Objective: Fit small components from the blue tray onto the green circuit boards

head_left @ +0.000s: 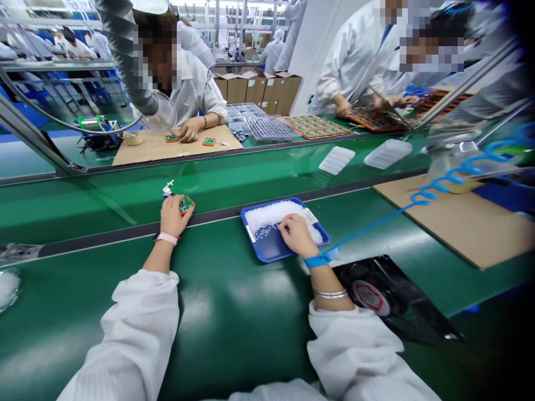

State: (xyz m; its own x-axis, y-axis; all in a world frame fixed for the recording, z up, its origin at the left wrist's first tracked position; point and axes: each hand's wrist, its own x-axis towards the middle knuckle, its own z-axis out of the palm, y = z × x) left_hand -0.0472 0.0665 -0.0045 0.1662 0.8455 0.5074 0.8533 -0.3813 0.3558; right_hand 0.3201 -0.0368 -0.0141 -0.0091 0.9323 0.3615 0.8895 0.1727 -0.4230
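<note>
My left hand [172, 216] is closed around a small green circuit board with an orange edge [186, 205], over the near side of the green conveyor belt. A white connector on a wire [168, 188] sticks out beyond its fingertips. On the right, my right hand [297, 233] is over a blue tray [267, 253] of small white plastic pieces [278, 213]. Its fingers are pinched together; anything between them is too small to make out. Around the right wrist is a blue strap [320, 260] with a coiled cord.
A black bag [388, 295] lies beside my right forearm, and a brown board [463, 217] lies farther right. White trays [336, 160] rest on the belt [251, 178]. Across it, a person handles small boards on cardboard [142, 150]; others work near orange-edged panels [315, 126].
</note>
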